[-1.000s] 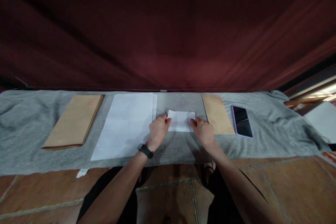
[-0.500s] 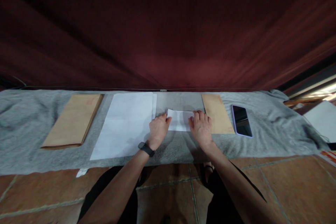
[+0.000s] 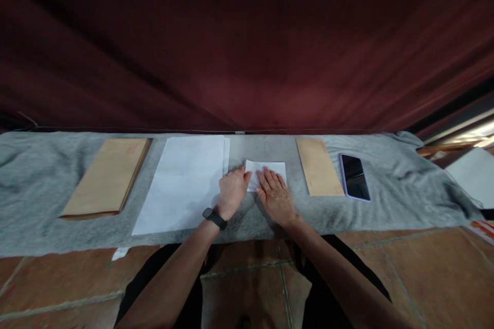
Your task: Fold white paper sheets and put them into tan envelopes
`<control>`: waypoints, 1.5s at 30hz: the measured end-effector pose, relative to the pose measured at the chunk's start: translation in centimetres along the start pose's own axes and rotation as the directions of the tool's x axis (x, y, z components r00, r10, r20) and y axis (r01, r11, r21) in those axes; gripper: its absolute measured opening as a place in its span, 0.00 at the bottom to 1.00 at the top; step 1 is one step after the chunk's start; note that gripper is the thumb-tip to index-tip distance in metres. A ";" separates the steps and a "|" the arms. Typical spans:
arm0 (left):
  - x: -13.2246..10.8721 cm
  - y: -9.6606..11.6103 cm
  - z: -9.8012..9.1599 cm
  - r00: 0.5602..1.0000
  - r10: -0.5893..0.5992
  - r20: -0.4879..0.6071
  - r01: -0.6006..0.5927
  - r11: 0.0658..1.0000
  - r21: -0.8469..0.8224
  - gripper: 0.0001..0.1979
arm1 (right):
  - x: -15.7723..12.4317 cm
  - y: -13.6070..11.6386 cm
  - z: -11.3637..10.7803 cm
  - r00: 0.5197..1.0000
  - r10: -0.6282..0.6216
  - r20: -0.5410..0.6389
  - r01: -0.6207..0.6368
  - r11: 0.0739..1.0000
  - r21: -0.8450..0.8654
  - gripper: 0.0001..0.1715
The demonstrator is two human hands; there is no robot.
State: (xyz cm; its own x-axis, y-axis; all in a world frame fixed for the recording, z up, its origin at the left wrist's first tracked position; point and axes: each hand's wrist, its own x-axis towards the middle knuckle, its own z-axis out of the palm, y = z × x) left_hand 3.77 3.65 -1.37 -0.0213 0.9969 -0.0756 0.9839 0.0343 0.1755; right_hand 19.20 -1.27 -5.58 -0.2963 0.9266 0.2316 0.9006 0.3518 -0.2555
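Note:
A small folded white paper (image 3: 276, 168) lies on the grey cloth (image 3: 38, 180) in front of me. My left hand (image 3: 232, 191), with a black wristband, holds the paper's left edge with curled fingers. My right hand (image 3: 275, 194) lies flat on the paper, fingers stretched out and pressing down on its middle. Much of the folded paper is hidden under both hands.
A stack of large white sheets (image 3: 185, 182) lies left of my hands. A brown envelope (image 3: 108, 177) is at far left, another brown envelope (image 3: 318, 167) and a dark phone (image 3: 354, 177) at right. A dark red curtain (image 3: 247, 46) hangs behind. Tiled floor (image 3: 424, 267) is below.
My right hand has slid leftward from the paper's right edge onto its middle, now flat with fingers extended. My left hand has stayed at the left edge.

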 end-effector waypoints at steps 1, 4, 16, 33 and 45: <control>0.0 0.0 0.0 1.000 0.001 0.005 -0.001 1.000 0.000 0.17 | -0.1 -0.1 0.0 1.000 0.010 -0.003 -0.010 1.000 -0.012 0.32; 0.0 0.0 0.1 1.000 0.005 0.005 -0.005 1.000 0.005 0.18 | -0.2 -0.4 0.1 0.999 0.044 -0.006 -0.045 0.998 -0.038 0.31; -0.9 1.5 2.2 0.888 0.374 -0.267 -0.415 0.902 -0.116 0.20 | 0.1 -0.4 0.4 0.989 0.140 -0.040 -0.134 0.983 0.123 0.29; -1.5 1.2 6.2 0.808 0.567 -0.160 -0.563 0.823 0.072 0.30 | 2.9 0.6 0.6 0.995 0.102 0.010 -0.102 0.975 0.200 0.35; -1.3 0.2 4.4 0.906 0.403 -0.132 -0.406 0.914 0.002 0.30 | 1.9 1.8 1.1 0.994 0.094 -0.053 -0.097 0.994 -0.058 0.36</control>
State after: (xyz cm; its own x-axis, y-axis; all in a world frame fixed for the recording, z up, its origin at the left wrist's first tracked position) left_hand 4.79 2.09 -5.54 0.3534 0.9261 0.1319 0.9083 -0.3735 0.1887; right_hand 19.89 1.24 -6.66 -0.1934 0.9471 0.2562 0.9419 0.2524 -0.2218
